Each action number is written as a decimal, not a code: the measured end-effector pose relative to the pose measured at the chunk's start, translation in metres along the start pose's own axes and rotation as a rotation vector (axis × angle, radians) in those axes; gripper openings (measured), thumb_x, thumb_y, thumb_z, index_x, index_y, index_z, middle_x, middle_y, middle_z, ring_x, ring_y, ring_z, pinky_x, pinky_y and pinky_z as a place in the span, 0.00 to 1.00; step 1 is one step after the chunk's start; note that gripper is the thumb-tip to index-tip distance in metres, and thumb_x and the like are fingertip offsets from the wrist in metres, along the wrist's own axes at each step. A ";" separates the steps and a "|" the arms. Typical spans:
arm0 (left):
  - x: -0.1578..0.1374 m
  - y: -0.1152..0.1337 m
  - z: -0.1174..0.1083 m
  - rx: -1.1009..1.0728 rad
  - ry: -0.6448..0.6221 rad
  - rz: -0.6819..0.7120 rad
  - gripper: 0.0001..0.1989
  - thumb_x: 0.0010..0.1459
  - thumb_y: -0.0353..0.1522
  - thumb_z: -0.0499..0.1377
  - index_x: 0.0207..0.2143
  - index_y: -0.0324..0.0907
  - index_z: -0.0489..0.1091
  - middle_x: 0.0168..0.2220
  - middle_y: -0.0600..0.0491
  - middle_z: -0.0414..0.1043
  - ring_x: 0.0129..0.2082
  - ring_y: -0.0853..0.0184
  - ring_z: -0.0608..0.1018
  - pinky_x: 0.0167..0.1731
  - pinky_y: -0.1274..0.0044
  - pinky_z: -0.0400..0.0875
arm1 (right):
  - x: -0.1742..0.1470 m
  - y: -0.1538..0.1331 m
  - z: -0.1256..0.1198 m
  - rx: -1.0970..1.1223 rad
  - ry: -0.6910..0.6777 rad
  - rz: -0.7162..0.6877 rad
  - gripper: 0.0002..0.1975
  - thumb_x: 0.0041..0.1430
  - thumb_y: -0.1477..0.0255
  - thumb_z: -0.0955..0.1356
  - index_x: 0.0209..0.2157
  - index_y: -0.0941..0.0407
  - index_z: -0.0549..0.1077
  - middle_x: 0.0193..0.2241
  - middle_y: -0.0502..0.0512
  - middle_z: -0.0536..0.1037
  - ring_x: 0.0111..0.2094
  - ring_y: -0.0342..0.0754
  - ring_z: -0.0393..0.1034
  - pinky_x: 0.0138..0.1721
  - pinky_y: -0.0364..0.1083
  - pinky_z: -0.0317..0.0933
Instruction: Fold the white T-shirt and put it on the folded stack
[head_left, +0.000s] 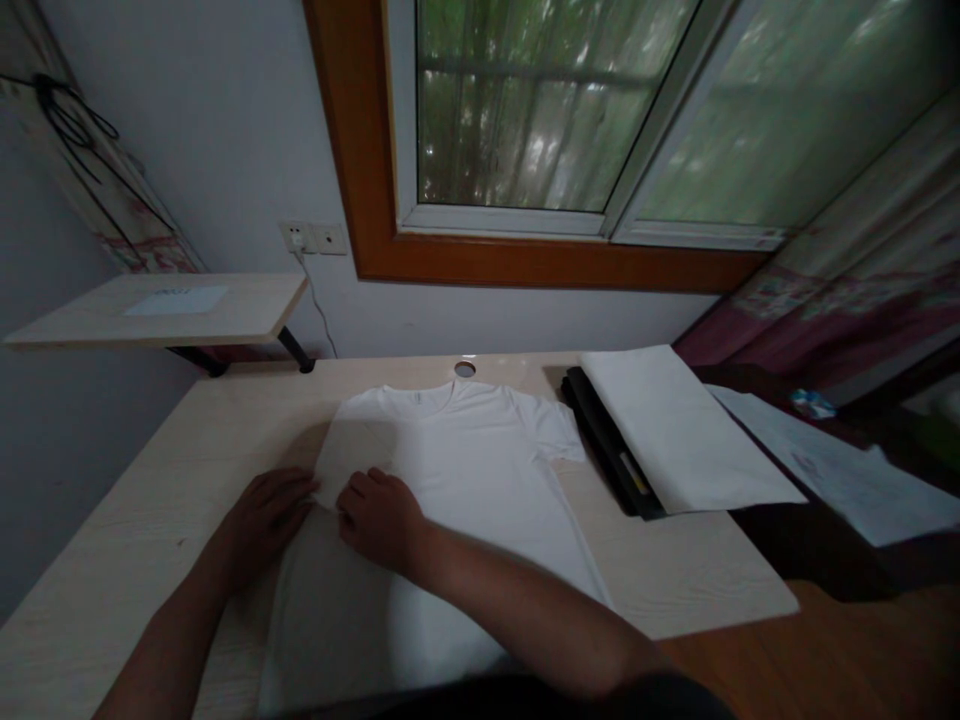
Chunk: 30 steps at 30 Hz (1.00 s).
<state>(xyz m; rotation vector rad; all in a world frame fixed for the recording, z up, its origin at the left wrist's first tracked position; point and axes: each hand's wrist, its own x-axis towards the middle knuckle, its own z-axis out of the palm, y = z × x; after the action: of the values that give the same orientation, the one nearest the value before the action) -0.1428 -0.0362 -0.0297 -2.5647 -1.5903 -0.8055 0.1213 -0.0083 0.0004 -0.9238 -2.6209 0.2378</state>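
A white short-sleeved T-shirt (465, 480) lies spread on the light wooden desk, its neckline toward the window. At its left side, near the sleeve, my left hand (274, 515) has its fingers bent together on the fabric edge. My right hand (379, 515) rests on the shirt just to the right of it, fingers curled and gripping a bit of the cloth by that same sleeve. The fingertips are partly hidden. The right sleeve (559, 430) lies out flat, close to a black folder. The shirt's bottom runs under my right forearm and toward my body.
A black folder (611, 445) with a white sheet (682, 430) on it lies at the desk's right. More paper (840, 460) sits beyond on a dark surface. A small raised shelf (255, 310) stands at the back left. The desk (150, 540) has a round cable hole (465, 370) near the wall.
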 end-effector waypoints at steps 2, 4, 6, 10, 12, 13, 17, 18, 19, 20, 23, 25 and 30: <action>-0.001 -0.002 0.000 0.001 -0.001 0.004 0.15 0.66 0.39 0.58 0.53 0.50 0.76 0.54 0.47 0.76 0.54 0.57 0.76 0.55 0.61 0.74 | -0.002 0.001 -0.001 0.002 0.017 -0.024 0.08 0.67 0.66 0.68 0.40 0.56 0.75 0.41 0.55 0.75 0.43 0.53 0.67 0.45 0.49 0.64; -0.003 -0.004 0.001 0.004 -0.006 0.007 0.15 0.66 0.38 0.58 0.53 0.50 0.76 0.54 0.47 0.76 0.54 0.57 0.76 0.55 0.61 0.74 | -0.005 0.001 -0.004 0.000 0.034 -0.042 0.08 0.66 0.67 0.68 0.40 0.56 0.75 0.41 0.56 0.75 0.44 0.53 0.67 0.46 0.49 0.63; -0.004 -0.004 0.000 0.005 -0.009 0.006 0.15 0.65 0.37 0.58 0.52 0.50 0.77 0.53 0.48 0.76 0.54 0.57 0.76 0.55 0.60 0.74 | -0.008 0.001 -0.007 0.002 0.045 -0.054 0.08 0.64 0.67 0.69 0.41 0.57 0.75 0.43 0.58 0.75 0.45 0.54 0.66 0.46 0.50 0.63; -0.003 -0.001 -0.003 0.005 -0.008 0.026 0.15 0.64 0.35 0.57 0.50 0.52 0.78 0.52 0.48 0.76 0.53 0.57 0.76 0.53 0.61 0.74 | -0.013 0.004 -0.009 0.041 0.016 -0.043 0.08 0.62 0.66 0.70 0.40 0.55 0.76 0.42 0.56 0.76 0.45 0.55 0.66 0.45 0.51 0.62; -0.001 0.002 -0.005 -0.004 0.000 0.045 0.15 0.64 0.34 0.57 0.50 0.52 0.78 0.51 0.48 0.77 0.52 0.57 0.76 0.52 0.62 0.75 | -0.014 0.010 -0.010 0.059 -0.002 -0.031 0.07 0.63 0.66 0.69 0.39 0.55 0.76 0.39 0.55 0.76 0.44 0.54 0.67 0.46 0.50 0.62; 0.000 0.003 -0.007 -0.009 0.007 0.051 0.15 0.65 0.34 0.57 0.50 0.52 0.78 0.51 0.48 0.77 0.51 0.58 0.76 0.52 0.62 0.75 | -0.014 0.015 -0.011 0.070 -0.003 -0.020 0.07 0.64 0.66 0.69 0.38 0.55 0.77 0.39 0.55 0.76 0.43 0.53 0.67 0.47 0.50 0.62; 0.002 0.006 -0.010 -0.008 -0.013 0.048 0.16 0.65 0.35 0.57 0.52 0.54 0.78 0.50 0.49 0.78 0.50 0.57 0.77 0.50 0.63 0.75 | -0.012 0.040 -0.025 0.127 0.069 0.192 0.08 0.65 0.69 0.69 0.44 0.56 0.76 0.43 0.58 0.75 0.47 0.52 0.67 0.51 0.49 0.61; 0.001 0.006 -0.010 -0.006 -0.029 0.046 0.16 0.65 0.35 0.57 0.53 0.55 0.78 0.50 0.50 0.78 0.50 0.57 0.77 0.50 0.62 0.75 | -0.012 0.046 -0.029 0.136 0.082 0.271 0.11 0.65 0.68 0.69 0.47 0.56 0.75 0.45 0.59 0.74 0.48 0.53 0.67 0.51 0.49 0.61; 0.000 0.006 -0.010 -0.005 -0.043 0.045 0.17 0.65 0.36 0.57 0.53 0.56 0.77 0.50 0.50 0.78 0.50 0.57 0.77 0.50 0.62 0.75 | -0.011 0.051 -0.033 0.141 0.084 0.336 0.14 0.65 0.67 0.70 0.50 0.56 0.74 0.47 0.60 0.74 0.49 0.54 0.67 0.51 0.49 0.62; 0.000 0.005 -0.010 -0.006 -0.052 0.044 0.17 0.65 0.35 0.57 0.54 0.56 0.77 0.50 0.50 0.78 0.50 0.58 0.77 0.51 0.62 0.75 | -0.011 0.055 -0.035 0.149 0.073 0.376 0.16 0.65 0.66 0.71 0.52 0.57 0.74 0.47 0.60 0.74 0.49 0.54 0.67 0.51 0.50 0.62; -0.001 0.004 -0.009 -0.003 -0.075 0.054 0.18 0.66 0.34 0.56 0.55 0.56 0.76 0.51 0.50 0.79 0.50 0.58 0.78 0.51 0.61 0.75 | -0.010 0.061 -0.037 0.190 0.018 0.377 0.19 0.64 0.65 0.72 0.54 0.56 0.72 0.44 0.58 0.76 0.47 0.53 0.68 0.51 0.50 0.61; 0.000 0.004 -0.009 0.000 -0.080 0.060 0.18 0.66 0.34 0.56 0.55 0.56 0.76 0.52 0.51 0.79 0.50 0.58 0.78 0.51 0.61 0.76 | -0.009 0.061 -0.035 0.235 -0.008 0.369 0.19 0.62 0.69 0.72 0.54 0.55 0.72 0.39 0.55 0.78 0.46 0.52 0.69 0.49 0.48 0.61; 0.001 0.005 -0.009 -0.015 -0.093 0.086 0.19 0.67 0.35 0.54 0.57 0.55 0.74 0.56 0.53 0.78 0.55 0.58 0.77 0.54 0.61 0.76 | -0.004 0.064 -0.027 0.480 0.032 0.463 0.20 0.57 0.79 0.70 0.52 0.55 0.70 0.30 0.47 0.76 0.36 0.46 0.71 0.38 0.43 0.60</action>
<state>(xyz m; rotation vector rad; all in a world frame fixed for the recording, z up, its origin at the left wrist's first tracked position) -0.1422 -0.0401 -0.0205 -2.6971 -1.4905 -0.7037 0.1714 0.0401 0.0071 -1.3110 -2.1294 0.9093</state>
